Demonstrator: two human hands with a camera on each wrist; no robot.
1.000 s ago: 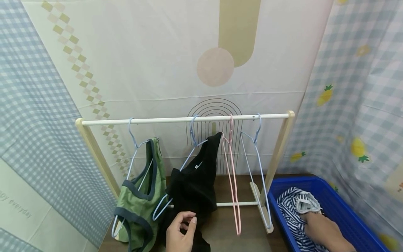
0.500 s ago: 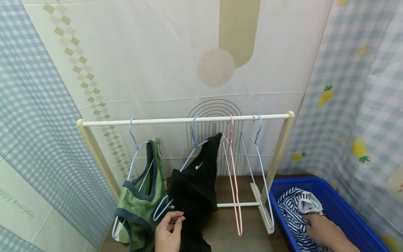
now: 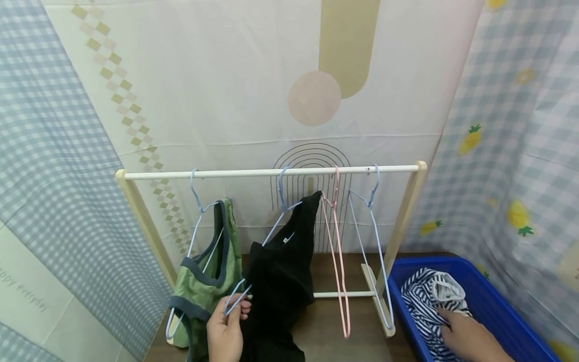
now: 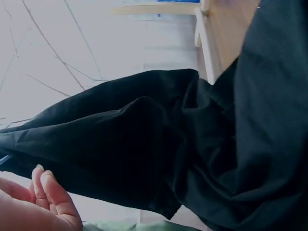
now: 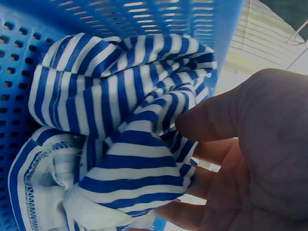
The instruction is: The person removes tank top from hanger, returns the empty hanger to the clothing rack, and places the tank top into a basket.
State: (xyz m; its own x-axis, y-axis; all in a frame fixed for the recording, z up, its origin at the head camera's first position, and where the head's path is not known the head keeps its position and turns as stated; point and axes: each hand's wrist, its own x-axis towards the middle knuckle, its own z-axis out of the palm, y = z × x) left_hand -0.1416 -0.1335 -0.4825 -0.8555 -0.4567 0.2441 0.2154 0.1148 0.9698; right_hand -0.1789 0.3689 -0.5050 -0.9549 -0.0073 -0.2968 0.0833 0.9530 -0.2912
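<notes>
Left hand (image 3: 226,329) clasping one of four hangers (image 3: 273,228), two hung garments (image 3: 282,281), right hand (image 3: 468,332) gripping one striped garment (image 5: 125,108)

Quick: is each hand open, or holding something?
Left hand: fingers curled at the end of a blue hanger; whether it grips cannot be told.
Right hand: holding striped cloth in the basket.
</notes>
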